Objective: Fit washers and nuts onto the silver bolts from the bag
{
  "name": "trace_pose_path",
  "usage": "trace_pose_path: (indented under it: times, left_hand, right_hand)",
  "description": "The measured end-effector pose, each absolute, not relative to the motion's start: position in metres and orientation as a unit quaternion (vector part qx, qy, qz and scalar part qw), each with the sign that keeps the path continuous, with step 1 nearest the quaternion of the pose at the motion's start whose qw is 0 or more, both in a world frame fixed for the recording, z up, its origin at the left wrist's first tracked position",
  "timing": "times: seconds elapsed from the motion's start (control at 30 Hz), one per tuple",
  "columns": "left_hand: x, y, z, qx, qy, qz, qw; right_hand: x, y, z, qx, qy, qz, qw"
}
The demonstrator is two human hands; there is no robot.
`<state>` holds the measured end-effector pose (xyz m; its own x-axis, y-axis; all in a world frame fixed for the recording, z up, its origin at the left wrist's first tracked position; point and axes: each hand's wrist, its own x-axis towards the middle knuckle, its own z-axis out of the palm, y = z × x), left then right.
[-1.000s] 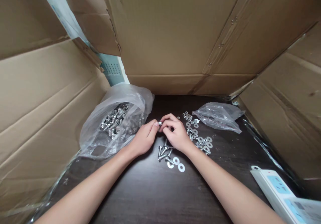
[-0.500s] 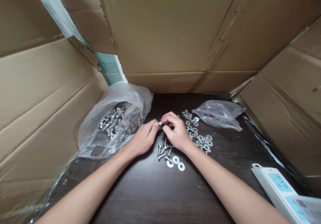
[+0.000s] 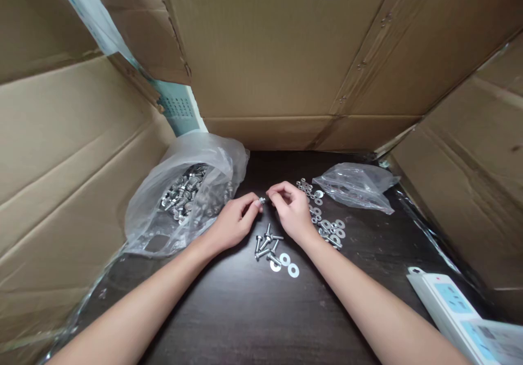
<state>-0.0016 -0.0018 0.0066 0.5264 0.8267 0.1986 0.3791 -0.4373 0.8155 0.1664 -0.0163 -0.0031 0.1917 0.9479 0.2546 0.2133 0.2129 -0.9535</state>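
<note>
My left hand [image 3: 239, 215] pinches a small metal bolt [image 3: 262, 200] between thumb and forefinger, its end pointing right. A nut or washer seems to sit on it, too small to tell. My right hand [image 3: 289, 207] is just right of the bolt, thumb and fingertips closed together. Whatever those fingertips hold, if anything, is hidden. Below the hands lie several loose bolts [image 3: 267, 245] and three flat washers [image 3: 293, 270]. Right of my right hand is a spread of washers and bolts [image 3: 330, 233], with small nuts [image 3: 302, 184] behind it.
A clear plastic bag [image 3: 141, 212] full of bolts [image 3: 186, 193] lies open at left. Another clear bag [image 3: 355, 186] lies at back right. A white power strip [image 3: 443, 299] is at front right on the dark table [image 3: 229, 316]. Cardboard walls [image 3: 265, 43] stand around it.
My right hand has drawn slightly right, away from the bolt, opening a small gap. More of the bolt now shows in my left hand. The view has shifted slightly.
</note>
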Motion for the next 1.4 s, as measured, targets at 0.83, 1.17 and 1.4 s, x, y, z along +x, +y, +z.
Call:
trace_pose_path:
  times: [0.83,1.17,1.4]
  left_hand:
    - [0.0,-0.002,0.005,0.764,0.417,0.322,0.373]
    - [-0.001,-0.003,0.005,0.764,0.41,0.324,0.379]
    - [0.0,-0.002,0.007,0.767,0.404,0.323,0.38]
  right_hand:
    - [0.166,-0.024,0.001,-0.446,-0.633,0.275,0.569]
    - [0.166,-0.02,-0.001,-0.461,-0.623,0.292,0.56]
    - [0.165,-0.02,-0.002,-0.47,-0.616,0.299,0.557]
